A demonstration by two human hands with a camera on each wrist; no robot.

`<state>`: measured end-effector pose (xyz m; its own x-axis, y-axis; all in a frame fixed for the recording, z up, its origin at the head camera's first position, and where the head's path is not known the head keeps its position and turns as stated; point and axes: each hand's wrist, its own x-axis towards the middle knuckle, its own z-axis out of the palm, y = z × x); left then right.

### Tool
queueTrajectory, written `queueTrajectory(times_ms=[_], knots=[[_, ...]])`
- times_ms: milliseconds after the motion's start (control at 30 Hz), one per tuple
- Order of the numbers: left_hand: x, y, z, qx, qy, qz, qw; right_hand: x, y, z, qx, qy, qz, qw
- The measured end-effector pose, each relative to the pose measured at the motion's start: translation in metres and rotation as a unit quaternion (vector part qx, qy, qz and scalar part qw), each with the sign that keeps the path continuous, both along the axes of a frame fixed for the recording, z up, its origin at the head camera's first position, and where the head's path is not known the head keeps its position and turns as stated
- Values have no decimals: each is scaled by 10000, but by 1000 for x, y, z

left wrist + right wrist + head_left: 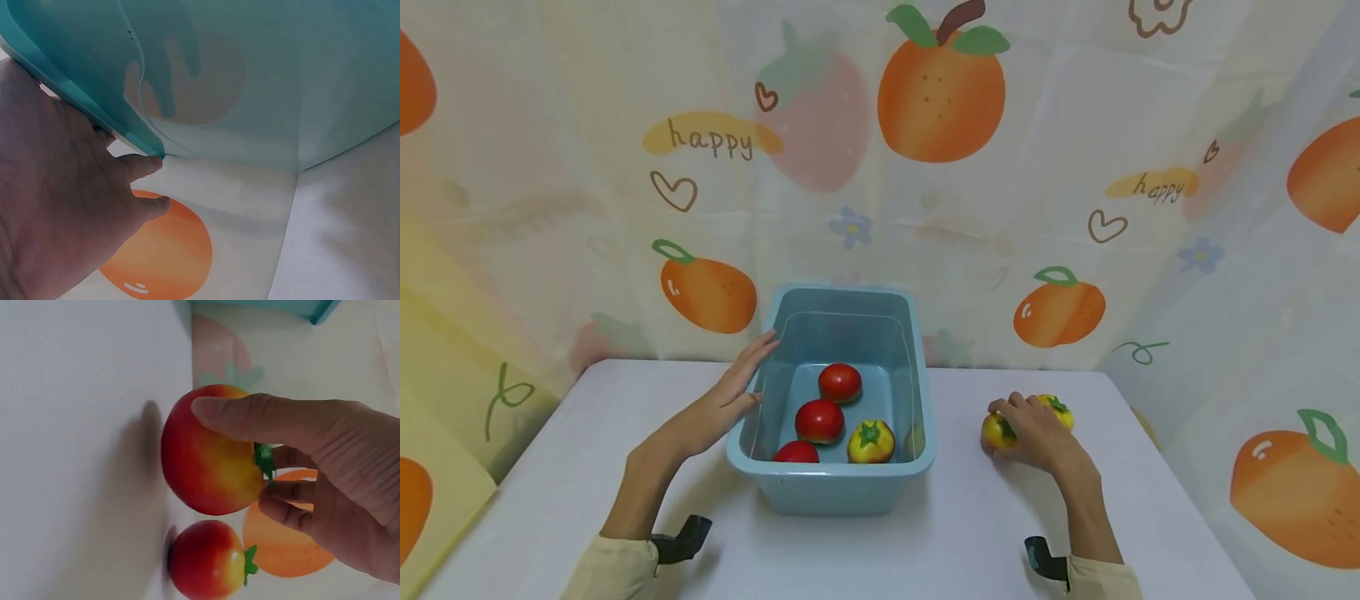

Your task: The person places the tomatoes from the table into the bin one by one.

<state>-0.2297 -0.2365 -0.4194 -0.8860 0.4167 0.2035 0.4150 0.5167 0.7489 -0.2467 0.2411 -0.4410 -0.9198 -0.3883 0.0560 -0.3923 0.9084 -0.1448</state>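
A light blue plastic bin (833, 492) stands on the table. Inside lie three red tomatoes (820, 421), one partly hidden by the near wall, and a yellow-red tomato (871, 442) with a green calyx. My left hand (737, 387) rests against the bin's left rim, fingers extended; the left wrist view shows this hand (75, 181) from the palm side. Right of the bin, my right hand (1037, 433) grips a red-yellow tomato (209, 456) between thumb and fingers. Beside that hand sits another red-yellow tomato (1057, 410), partly covered by it in the head view.
The white table (970, 533) ends at a fruit-printed cloth (925, 217), which hangs behind it and at both sides. The bin's far end is close to the cloth. Dark wrist mounts (682, 539) stick out at both cuffs.
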Motion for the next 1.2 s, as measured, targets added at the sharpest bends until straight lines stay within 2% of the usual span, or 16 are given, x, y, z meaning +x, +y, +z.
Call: queueTrajectory(times_ms=[200, 400, 533, 633, 767, 867, 1100, 1200], knots=[[-1, 0, -2, -12, 19, 19, 10000, 0, -6, 12, -207, 760, 49, 9969], [-1, 0, -4, 1, -8, 10, 10000, 4, -19, 39, -436, 1418, 143, 9888], [0, 0, -2, -15, 10, 7, 10000, 7, -31, 57, -928, 1916, 369, 9764], [0, 0, 0, -19, 7, 15, 10000, 10, -42, 68, -1512, 2191, 625, 9619], [1, 0, 0, -11, -8, -3, 10000, 13, -61, 80, -2112, 2352, 947, 9440], [0, -1, -1, -4, -9, -12, 10000, 12, -75, 86, -2265, 2379, 1186, 9371], [-1, -1, -4, 6, -29, 24, 10000, 4, -103, 93, -2204, 2288, 1789, 9312], [-1, 0, -4, 10, -34, 7, 10000, 1, -110, 93, -2138, 2143, 1908, 9338]])
